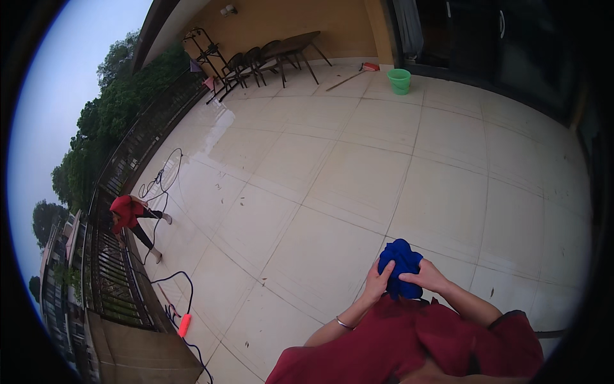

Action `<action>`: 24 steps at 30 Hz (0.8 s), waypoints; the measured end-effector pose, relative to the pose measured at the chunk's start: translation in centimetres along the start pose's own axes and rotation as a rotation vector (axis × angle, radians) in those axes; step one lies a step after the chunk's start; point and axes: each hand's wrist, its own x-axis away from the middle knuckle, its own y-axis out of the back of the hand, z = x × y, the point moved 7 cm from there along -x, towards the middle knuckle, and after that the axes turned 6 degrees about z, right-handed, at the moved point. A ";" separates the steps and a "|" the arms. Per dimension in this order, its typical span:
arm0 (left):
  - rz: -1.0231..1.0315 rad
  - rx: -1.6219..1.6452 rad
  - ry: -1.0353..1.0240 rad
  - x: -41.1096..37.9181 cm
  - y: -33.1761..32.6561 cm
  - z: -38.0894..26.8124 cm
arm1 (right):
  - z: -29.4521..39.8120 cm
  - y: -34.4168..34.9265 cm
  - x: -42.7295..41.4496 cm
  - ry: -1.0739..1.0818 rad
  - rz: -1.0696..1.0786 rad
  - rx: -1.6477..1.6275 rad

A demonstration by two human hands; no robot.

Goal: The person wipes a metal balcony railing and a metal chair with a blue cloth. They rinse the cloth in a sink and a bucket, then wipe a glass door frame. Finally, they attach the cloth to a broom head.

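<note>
A bunched blue cloth (402, 269) is held between both hands in front of my red top, above the tiled floor (345, 177). My left hand (379, 281), with a bracelet on its wrist, grips the cloth from the left side of the picture, thumb on top. From the right side my right hand (427, 277) presses its thumb onto the same cloth. The fingers under the cloth are mostly hidden.
A co-worker in red (127, 211) bends at the metal railing (115, 269). A dark hose (193, 293) and an orange-red object (184, 325) lie at the left. Farther off are a green bucket (399, 81), a red broom or dustpan (370, 66), a table (292, 44) and chairs.
</note>
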 end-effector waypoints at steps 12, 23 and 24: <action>0.888 -0.675 0.024 -48.6 -26.6 -8.4 | -5.6 50.5 -8.7 0.205 -0.710 -0.532; 0.668 -0.559 -0.061 -80.0 -33.7 -12.8 | 6.4 87.9 -30.0 0.261 -0.351 -0.071; 0.662 -0.584 -0.104 -82.9 -33.5 -12.5 | 7.0 90.3 -32.5 0.260 -0.282 -0.040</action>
